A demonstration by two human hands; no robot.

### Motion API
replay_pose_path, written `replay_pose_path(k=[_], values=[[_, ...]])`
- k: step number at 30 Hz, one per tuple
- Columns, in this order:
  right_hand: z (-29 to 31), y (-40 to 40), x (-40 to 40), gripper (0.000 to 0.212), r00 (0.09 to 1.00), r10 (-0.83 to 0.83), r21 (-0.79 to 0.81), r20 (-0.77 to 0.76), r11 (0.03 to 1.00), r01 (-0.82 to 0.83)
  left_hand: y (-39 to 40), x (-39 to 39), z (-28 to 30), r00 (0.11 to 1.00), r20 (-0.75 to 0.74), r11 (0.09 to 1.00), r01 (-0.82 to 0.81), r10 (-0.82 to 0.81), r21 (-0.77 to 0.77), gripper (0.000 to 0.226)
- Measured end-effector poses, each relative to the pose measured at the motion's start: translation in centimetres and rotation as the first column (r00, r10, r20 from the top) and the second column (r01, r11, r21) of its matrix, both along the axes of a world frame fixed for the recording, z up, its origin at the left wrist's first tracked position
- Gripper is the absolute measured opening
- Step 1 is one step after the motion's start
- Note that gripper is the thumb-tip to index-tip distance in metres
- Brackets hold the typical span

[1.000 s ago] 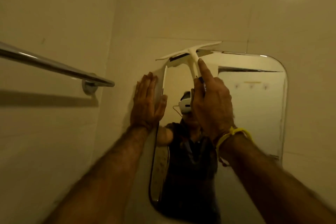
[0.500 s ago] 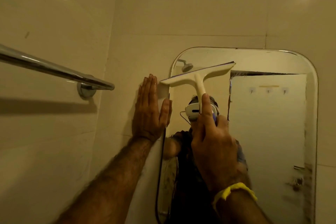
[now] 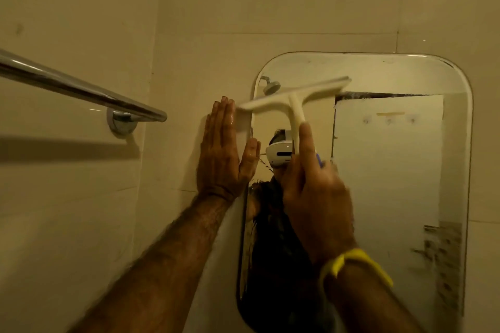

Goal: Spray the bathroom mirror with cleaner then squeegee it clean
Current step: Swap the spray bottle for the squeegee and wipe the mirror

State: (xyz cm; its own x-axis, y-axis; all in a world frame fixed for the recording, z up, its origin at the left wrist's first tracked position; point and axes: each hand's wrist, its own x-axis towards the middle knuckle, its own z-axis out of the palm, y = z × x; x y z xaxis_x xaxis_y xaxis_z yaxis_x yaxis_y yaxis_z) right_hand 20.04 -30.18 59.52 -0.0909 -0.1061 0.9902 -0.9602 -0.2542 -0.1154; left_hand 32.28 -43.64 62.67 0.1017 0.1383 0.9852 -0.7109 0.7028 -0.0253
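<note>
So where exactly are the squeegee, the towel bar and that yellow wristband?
squeegee (image 3: 293, 97): head view, where blade meets handle.
towel bar (image 3: 75, 89): head view, middle of the chrome rod.
yellow wristband (image 3: 354, 259): head view, top of the band on the right wrist.

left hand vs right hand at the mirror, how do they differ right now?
The left hand lies flat, fingers straight, while the right hand is curled round the squeegee handle, index finger laid along it. The left hand holds nothing; the right holds the tool. The left presses the tiled wall beside the mirror; the right is in front of the glass. Both are raised, backs toward the camera.
</note>
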Motion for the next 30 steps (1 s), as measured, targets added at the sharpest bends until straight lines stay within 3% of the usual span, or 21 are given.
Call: replay_pose_path(k=[4, 10, 16, 22, 27, 30], values=[[4.0, -0.5, 0.8, 0.058, 0.997, -0.025, -0.046, 0.074, 0.999, 0.029, 0.1, 0.1, 0.0, 1.0, 0.021, 1.0, -0.005, 0.005, 0.008, 0.073], [-2.7, 0.9, -1.9, 0.059, 0.996, -0.092, 0.022, 0.005, 0.996, 0.091, 0.0, 0.1, -0.1, 0.999, 0.027, 0.999, -0.03, 0.03, 0.021, 0.076], [6.5, 0.7, -3.0, 0.058, 0.994, -0.099, -0.038, 0.036, 0.994, 0.1, -0.5, 0.2, 0.0, 0.99, 0.03, 0.989, -0.136, 0.135, 0.055, 0.077], [-2.2, 3.7, -6.5, 0.065, 0.99, -0.137, 0.135, 0.01, 0.982, 0.135, 0.0, 0.0, 0.4, 0.969, 0.108, 0.965, -0.236, 0.224, 0.115, 0.085], [4.7, 3.0, -6.5, 0.063, 0.988, -0.153, 0.046, 0.015, 0.987, 0.152, -0.2, -0.1, 0.3, 0.962, 0.136, 0.959, -0.254, 0.237, 0.123, 0.084], [5.5, 2.9, -6.5, 0.062, 0.992, -0.108, 0.026, 0.066, 0.994, 0.107, 0.3, 0.1, 0.4, 0.984, 0.108, 0.979, -0.157, 0.143, 0.132, 0.072]])
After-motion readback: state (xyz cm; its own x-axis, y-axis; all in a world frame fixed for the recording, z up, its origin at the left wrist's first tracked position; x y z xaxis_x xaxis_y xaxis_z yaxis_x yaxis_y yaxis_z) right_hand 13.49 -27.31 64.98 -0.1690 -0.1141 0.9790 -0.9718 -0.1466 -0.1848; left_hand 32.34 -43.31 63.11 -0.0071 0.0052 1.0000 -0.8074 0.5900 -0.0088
